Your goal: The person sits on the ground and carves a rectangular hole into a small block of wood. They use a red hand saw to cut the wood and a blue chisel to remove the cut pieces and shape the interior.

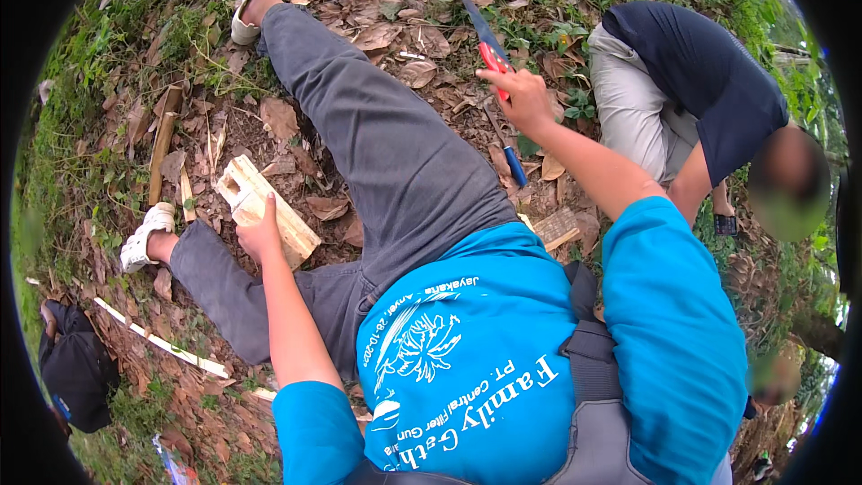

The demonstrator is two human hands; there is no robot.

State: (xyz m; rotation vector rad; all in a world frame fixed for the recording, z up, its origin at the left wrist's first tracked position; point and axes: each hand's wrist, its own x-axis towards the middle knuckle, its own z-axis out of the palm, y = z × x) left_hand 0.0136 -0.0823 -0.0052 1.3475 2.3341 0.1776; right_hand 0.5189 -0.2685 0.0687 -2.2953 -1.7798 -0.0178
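Note:
My left hand (259, 235) grips a pale, rough-hewn wooden block (285, 226) between my spread legs, its thumb lying along the top. A squarish hollow is cut near the block's far end. Out to the right, my right hand (528, 101) is closed round the red handle of a knife (492, 56). Its long dark blade points away from me, up and to the left, over the dry leaves. The index finger sticks out across the handle. Knife and block are well apart.
A blue-handled tool (514, 167) lies on the leaves beside my right thigh. Wood pieces (165, 145) and a long pale strip (162, 338) lie to the left. One person (691, 81) bends over at the right; a dark cap (79, 368) shows at far left.

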